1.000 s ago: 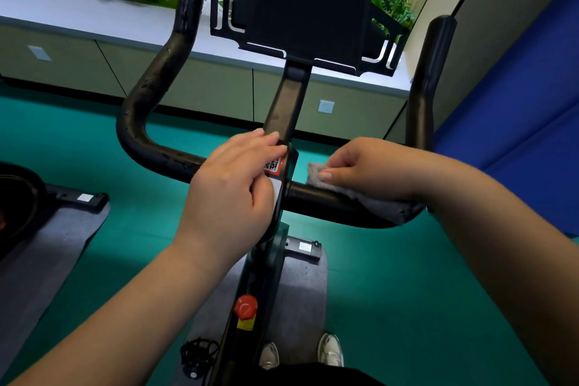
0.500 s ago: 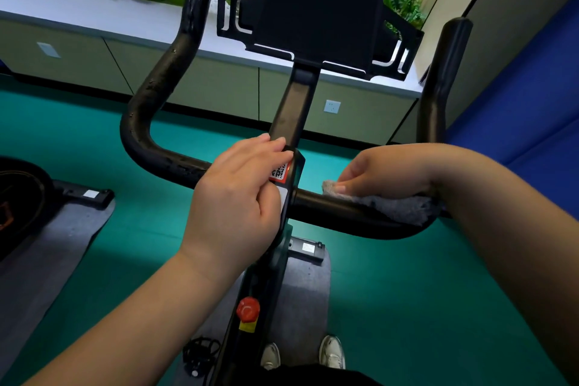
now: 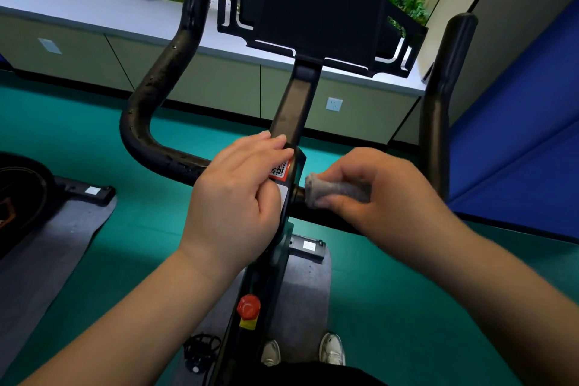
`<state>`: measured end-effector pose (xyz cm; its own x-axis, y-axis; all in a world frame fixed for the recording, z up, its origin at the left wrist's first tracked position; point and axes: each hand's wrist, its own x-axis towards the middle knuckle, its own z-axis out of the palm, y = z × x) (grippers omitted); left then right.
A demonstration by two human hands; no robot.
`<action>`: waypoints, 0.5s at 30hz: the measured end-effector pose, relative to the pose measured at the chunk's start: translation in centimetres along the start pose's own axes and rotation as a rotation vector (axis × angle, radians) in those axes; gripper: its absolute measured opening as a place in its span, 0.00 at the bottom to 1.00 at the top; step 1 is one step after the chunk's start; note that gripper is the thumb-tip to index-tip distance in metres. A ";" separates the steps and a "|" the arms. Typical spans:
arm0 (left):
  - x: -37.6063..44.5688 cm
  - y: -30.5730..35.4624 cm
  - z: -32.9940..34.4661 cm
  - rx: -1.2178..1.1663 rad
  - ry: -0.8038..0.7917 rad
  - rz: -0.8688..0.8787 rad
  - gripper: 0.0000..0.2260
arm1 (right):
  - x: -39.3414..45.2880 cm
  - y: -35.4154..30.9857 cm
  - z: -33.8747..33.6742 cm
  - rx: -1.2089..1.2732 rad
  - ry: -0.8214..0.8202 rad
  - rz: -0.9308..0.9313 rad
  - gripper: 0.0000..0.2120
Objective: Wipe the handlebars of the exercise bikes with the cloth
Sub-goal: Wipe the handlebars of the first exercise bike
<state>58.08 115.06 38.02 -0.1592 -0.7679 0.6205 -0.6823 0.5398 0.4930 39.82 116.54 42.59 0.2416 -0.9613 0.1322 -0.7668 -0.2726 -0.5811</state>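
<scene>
A black handlebar [image 3: 147, 122] of an exercise bike curves up on both sides of a centre post with a black tablet holder [image 3: 322, 6]. My left hand [image 3: 235, 197] grips the centre clamp beside a red sticker. My right hand [image 3: 382, 194] holds a grey cloth [image 3: 335, 191] wrapped round the right part of the crossbar, close to the centre post. The right upright grip [image 3: 445, 97] rises behind that hand. The bar under my right hand is hidden.
A red knob [image 3: 248, 306] sits on the frame below, with a pedal [image 3: 200, 345] and my shoes near a grey mat [image 3: 307, 291]. Another bike's base [image 3: 84, 189] stands at left. A low cabinet with plants runs behind; a blue panel [image 3: 517, 141] stands right.
My right hand has slid the cloth leftward along the crossbar, from near the right bend to beside the centre post. My left hand has kept its hold on the clamp.
</scene>
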 end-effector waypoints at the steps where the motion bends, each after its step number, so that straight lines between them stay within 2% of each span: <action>1: 0.0 0.0 0.0 0.001 -0.003 0.002 0.20 | -0.9 -0.1 0.4 -0.020 0.072 -0.095 0.06; 4: 0.0 0.0 -0.1 0.002 -0.002 0.002 0.21 | -4.2 -0.2 1.7 0.051 0.200 -0.227 0.11; 6: 0.0 0.1 -0.2 -0.004 0.003 -0.005 0.20 | -6.3 -0.4 2.5 0.198 0.243 -0.167 0.11; 8: 0.0 0.2 -0.2 -0.007 0.002 -0.005 0.20 | -7.4 -0.5 3.4 0.441 0.203 0.052 0.09; 11: 0.0 0.3 -0.2 -0.004 -0.001 -0.006 0.20 | -8.2 0.2 4.8 0.846 0.097 0.483 0.15; 12: 0.0 0.3 -0.2 -0.004 0.001 -0.010 0.20 | -8.4 0.6 5.1 0.919 0.104 0.585 0.13; 15: 0.0 0.4 -0.1 0.000 0.008 -0.016 0.20 | -8.0 0.7 5.3 1.062 0.234 0.691 0.06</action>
<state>57.90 115.31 38.25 -0.1423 -0.7734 0.6177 -0.6844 0.5278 0.5031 40.46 124.29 36.88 -0.2058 -0.9032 -0.3766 0.1822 0.3428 -0.9216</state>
